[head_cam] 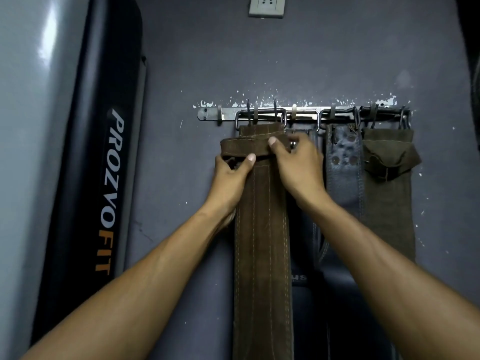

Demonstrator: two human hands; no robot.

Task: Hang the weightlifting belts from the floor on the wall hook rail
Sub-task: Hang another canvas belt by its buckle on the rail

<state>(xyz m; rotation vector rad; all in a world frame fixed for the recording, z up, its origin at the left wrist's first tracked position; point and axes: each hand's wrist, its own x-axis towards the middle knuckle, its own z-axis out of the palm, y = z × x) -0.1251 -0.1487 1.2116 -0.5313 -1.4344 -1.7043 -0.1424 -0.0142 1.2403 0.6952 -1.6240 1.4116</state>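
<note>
Two bare forearms come up from the bottom corners of the frame and meet at the middle, where a long brown suede belt (262, 242) hangs straight down the grey wall (337, 61) and runs out of the lower edge. The left hand (231, 175) takes the belt at its left edge, thumb laid across the front and fingers tucked behind — a narrow grip, holding the belt just under a folded-over strap end (244, 148) that lies crosswise near the top. The right hand (296, 162) is beside it at the centre of the frame, thumb pressing on the right end of that folded strap, fingers curled round toward the belt's right edge; a ring shows on one finger.

Behind the right hand hangs a dark belt (306, 255), mostly hidden. Further right hangs a blue-grey leather belt (342, 172) with rows of punched holes, and beside it an olive-brown belt (389, 190) with its end folded down.

Above them all, a metal hook rail (213, 114) is screwed across the wall in the upper middle, with paint chipped along its top. The belts' buckles hang on its hooks, the brown belt's steel buckle (259, 120) at the left.

A dark machine panel (111, 178) marked "PROZVOFIT" fills the left side. A wall socket (266, 6) sits at the top centre.
</note>
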